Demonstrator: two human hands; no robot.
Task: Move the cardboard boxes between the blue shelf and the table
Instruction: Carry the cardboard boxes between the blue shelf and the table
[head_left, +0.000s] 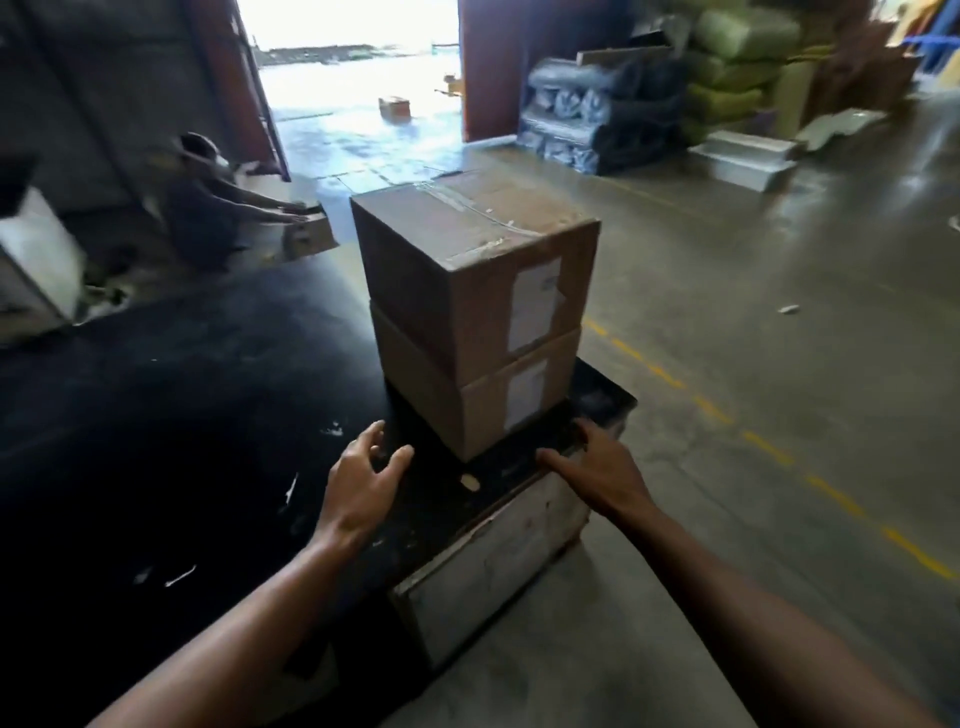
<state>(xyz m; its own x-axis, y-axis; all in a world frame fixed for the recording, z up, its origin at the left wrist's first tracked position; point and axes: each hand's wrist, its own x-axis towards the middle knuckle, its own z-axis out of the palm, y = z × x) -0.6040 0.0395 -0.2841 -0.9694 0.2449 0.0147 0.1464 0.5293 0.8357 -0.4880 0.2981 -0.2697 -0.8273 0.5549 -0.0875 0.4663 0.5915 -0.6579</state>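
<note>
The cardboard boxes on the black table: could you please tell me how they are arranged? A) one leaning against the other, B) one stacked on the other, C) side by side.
B: the upper box sits on top of the lower box on the table.

Both arms reach forward, left hand (363, 475) and right hand (597, 470) spread, empty.

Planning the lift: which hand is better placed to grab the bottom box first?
Left hand, probably: it hovers open beside the lower box; the right hand rests on the table edge.
</note>
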